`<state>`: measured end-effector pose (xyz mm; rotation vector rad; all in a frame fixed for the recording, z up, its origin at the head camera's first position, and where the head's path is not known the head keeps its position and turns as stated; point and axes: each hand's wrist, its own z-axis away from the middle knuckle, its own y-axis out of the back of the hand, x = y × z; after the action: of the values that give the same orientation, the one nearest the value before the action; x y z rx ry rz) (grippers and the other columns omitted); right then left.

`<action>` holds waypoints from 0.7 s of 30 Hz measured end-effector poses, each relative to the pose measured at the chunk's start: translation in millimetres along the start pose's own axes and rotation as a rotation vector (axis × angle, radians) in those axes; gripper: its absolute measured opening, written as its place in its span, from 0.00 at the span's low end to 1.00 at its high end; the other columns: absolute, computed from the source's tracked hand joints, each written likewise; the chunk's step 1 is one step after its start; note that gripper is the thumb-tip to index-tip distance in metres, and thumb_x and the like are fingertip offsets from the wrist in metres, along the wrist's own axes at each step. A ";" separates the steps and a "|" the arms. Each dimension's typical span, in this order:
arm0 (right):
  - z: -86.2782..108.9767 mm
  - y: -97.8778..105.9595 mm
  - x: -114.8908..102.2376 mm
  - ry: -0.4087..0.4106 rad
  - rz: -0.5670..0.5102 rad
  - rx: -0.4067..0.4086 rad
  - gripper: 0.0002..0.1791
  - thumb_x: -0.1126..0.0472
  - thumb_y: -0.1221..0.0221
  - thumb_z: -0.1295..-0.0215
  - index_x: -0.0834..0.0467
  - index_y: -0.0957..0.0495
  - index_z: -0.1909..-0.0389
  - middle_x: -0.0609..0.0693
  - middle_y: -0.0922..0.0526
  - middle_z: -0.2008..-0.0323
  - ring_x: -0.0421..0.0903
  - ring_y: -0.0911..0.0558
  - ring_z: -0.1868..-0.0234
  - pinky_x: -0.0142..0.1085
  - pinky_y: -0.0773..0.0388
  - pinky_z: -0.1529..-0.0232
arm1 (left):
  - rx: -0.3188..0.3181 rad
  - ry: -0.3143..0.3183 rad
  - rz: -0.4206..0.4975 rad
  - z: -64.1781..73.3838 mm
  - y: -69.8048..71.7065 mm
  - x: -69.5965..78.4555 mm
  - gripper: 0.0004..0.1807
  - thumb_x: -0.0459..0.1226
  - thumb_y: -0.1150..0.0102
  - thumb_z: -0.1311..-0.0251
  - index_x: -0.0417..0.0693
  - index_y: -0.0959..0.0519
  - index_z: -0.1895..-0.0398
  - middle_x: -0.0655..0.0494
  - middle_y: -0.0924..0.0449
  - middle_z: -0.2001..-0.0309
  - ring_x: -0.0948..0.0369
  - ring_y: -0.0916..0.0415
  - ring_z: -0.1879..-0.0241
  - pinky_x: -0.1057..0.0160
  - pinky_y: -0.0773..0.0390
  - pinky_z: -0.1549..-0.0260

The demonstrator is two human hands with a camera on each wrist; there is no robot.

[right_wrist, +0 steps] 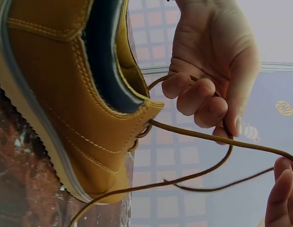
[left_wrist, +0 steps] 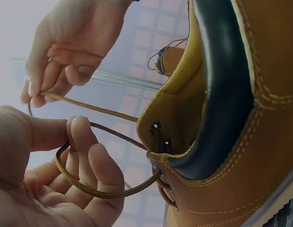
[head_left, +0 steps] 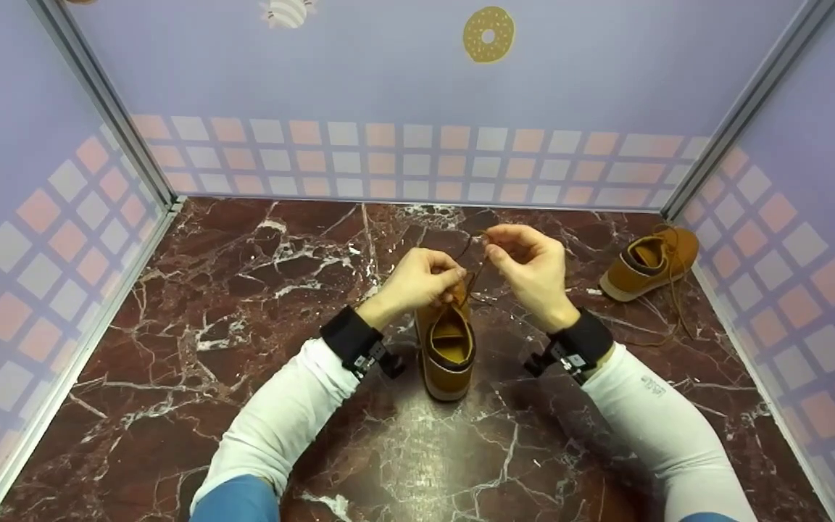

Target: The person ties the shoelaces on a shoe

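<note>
Pinched the lace in the left hand, thumb against fingertip, with the other fingers bent and a loop of cord beside them. Pinched another stretch of it in the right hand, thumb and index pressed together on the strand, with the remaining fingers curled toward the palm. Held the left hand over the toe end of the shoe and the right hand beyond its right side, near but not touching the left. Had the shoe upright in mid-floor, heel to the near side, toe partly hidden beneath the left hand. Had the other shoe at far right, near the right wall, with its toe turned that way and its lace trailing onto the dark, veined floor. Wore white sleeves and black wristbands. Faced a lilac far wall with pink and white squares along its foot.
</note>
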<state>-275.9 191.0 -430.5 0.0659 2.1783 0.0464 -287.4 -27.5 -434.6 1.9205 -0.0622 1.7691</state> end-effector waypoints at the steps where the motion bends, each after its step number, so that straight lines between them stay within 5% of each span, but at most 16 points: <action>1: -1.6 -1.2 -0.7 0.006 0.008 -0.013 0.11 0.77 0.29 0.32 0.75 0.12 0.51 0.51 0.04 0.61 0.36 0.09 0.67 0.27 0.12 0.64 | 0.002 0.001 -0.005 0.0 -0.2 0.1 0.11 0.36 0.34 0.21 0.35 0.09 0.53 0.59 0.13 0.73 0.67 0.20 0.77 0.72 0.19 0.79; 10: -16.8 -14.1 -5.6 -0.001 0.067 -0.144 0.11 0.74 0.27 0.32 0.71 0.10 0.50 0.71 0.06 0.57 0.33 0.10 0.65 0.26 0.13 0.63 | -0.036 -0.001 0.048 0.3 -3.0 -3.3 0.13 0.32 0.40 0.20 0.29 0.12 0.50 0.61 0.16 0.73 0.67 0.19 0.75 0.71 0.16 0.74; 21: -33.2 -30.1 -2.5 -0.023 0.158 -0.216 0.11 0.70 0.24 0.33 0.67 0.08 0.51 0.66 0.05 0.53 0.31 0.11 0.64 0.25 0.13 0.60 | -0.058 0.048 0.125 1.9 -1.3 -7.6 0.13 0.30 0.46 0.28 0.30 0.12 0.59 0.60 0.15 0.75 0.65 0.18 0.76 0.69 0.15 0.76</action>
<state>-302.6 160.5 -411.2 0.1147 2.1286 0.3677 -286.3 -29.5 -442.2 1.8680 -0.2187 1.8730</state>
